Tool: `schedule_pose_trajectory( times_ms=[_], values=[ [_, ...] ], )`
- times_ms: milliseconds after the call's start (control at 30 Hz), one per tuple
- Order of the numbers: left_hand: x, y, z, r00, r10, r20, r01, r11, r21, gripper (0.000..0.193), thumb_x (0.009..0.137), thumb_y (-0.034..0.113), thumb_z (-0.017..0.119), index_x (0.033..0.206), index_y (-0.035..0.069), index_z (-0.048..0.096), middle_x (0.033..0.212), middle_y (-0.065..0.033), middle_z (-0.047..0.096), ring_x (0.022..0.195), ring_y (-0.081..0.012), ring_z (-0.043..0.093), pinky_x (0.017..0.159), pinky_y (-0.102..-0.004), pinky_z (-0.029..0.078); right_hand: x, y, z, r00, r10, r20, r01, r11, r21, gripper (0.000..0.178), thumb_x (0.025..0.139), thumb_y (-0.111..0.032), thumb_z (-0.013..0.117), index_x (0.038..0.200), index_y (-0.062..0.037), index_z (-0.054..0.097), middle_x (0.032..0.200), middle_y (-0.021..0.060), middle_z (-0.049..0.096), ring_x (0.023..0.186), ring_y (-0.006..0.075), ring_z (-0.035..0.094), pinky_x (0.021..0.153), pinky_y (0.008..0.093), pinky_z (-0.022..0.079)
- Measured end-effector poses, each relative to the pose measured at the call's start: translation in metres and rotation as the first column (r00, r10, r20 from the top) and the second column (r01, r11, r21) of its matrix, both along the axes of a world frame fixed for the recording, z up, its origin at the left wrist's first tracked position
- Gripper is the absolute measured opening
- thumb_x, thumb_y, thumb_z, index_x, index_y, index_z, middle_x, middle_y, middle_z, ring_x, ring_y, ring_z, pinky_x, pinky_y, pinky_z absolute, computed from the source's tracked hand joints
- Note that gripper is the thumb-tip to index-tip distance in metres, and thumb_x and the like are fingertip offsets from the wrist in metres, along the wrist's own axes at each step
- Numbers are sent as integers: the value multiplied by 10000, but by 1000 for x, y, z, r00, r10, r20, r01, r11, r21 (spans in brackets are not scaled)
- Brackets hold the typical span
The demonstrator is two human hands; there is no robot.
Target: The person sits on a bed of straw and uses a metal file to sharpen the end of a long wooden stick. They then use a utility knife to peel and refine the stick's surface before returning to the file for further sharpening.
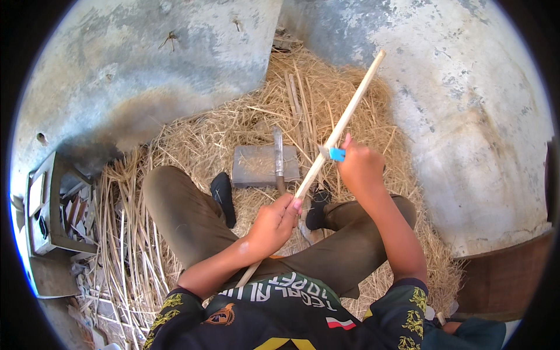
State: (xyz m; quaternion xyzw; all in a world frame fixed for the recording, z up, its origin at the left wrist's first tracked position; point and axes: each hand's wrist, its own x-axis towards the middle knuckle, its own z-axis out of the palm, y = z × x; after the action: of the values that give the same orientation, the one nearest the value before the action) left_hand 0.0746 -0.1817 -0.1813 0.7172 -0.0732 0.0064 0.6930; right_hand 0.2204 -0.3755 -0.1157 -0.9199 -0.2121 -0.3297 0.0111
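Observation:
A long pale wooden stick (352, 108) slants from my lap up to the far right. My left hand (270, 224) is wrapped round its lower part, just above my crossed legs. In my right hand (361, 167) is a knife with a blue handle (337, 154); its short blade (323, 151) lies against the stick about midway along. Beyond my left hand, a machete (279, 154) with a worn grey blade rests across a grey block (251, 165), its handle toward me.
Straw-like shavings (227, 125) cover the floor around my legs. Thin split strips (125, 245) lie in a heap at left, beside a wooden cabinet (55, 204) holding scraps. Concrete walls (192, 41) rise ahead and at right. A brown board (501, 277) lies at lower right.

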Motion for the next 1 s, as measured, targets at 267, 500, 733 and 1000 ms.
schedule_pose_trajectory(
  times_ms=[267,500,733,1000],
  values=[
    [2,8,6,999,46,-25,-43,995,90,265,1078,237,500,935,32,587,602,-76,551,504,-163,527,507,-337,422,63,4,43,944,-271,-187,275,961,-7,496,1082,-234,410,666,-74,629,546,97,610,436,237,591,420,395,463],
    [-6,-3,2,998,-59,15,59,997,52,294,1091,244,481,907,29,560,632,8,535,531,-43,479,489,-241,395,143,-67,112,765,-637,-96,643,751,147,373,1031,-275,488,873,-41,732,829,170,734,786,324,740,689,456,584],
    [-1,8,6,932,-290,-217,201,913,-355,318,1109,314,426,939,61,515,648,41,421,496,-38,354,452,-218,297,102,-63,104,844,-523,-115,535,836,123,422,1024,-340,481,967,-14,742,849,228,715,821,407,710,749,505,558],
    [5,18,13,834,-462,-302,198,761,-618,335,1114,369,393,929,98,463,663,44,348,479,-38,283,418,-220,218,-23,-1,17,983,-43,-176,52,998,47,283,986,-227,560,827,-39,699,594,166,636,547,366,650,552,500,506]
  ],
)
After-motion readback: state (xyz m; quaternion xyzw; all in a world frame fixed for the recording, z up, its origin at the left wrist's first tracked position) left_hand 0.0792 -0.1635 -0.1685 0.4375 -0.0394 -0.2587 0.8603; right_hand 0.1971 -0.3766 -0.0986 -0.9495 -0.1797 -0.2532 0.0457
